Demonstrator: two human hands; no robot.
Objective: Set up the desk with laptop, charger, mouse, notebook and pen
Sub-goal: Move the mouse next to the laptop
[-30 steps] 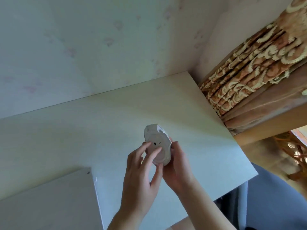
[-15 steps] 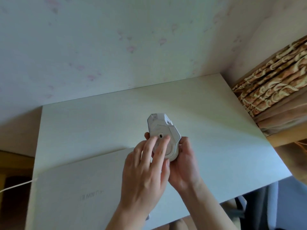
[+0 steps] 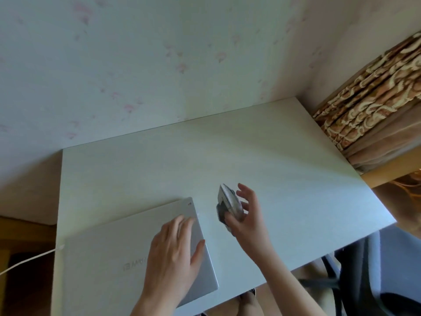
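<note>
A closed silver laptop (image 3: 118,254) lies on the near left of the white desk (image 3: 284,174). A white charger cable (image 3: 27,261) runs from its left edge off the desk to the left. My left hand (image 3: 175,252) rests flat on the laptop lid, fingers spread, holding nothing. My right hand (image 3: 248,215) holds a white and grey mouse (image 3: 227,205) tilted on its side just above the desk, right of the laptop's far corner. No notebook or pen is in view.
A pale wall with faint pink marks backs the desk. Patterned brown curtains (image 3: 373,106) hang at the right, beside the desk's right edge. A dark office chair (image 3: 376,281) sits at the lower right, near the desk's front edge.
My left hand let go of the mouse and came down onto the laptop lid. My right hand turned the mouse from underside-up to on its side and lowered it toward the desk.
</note>
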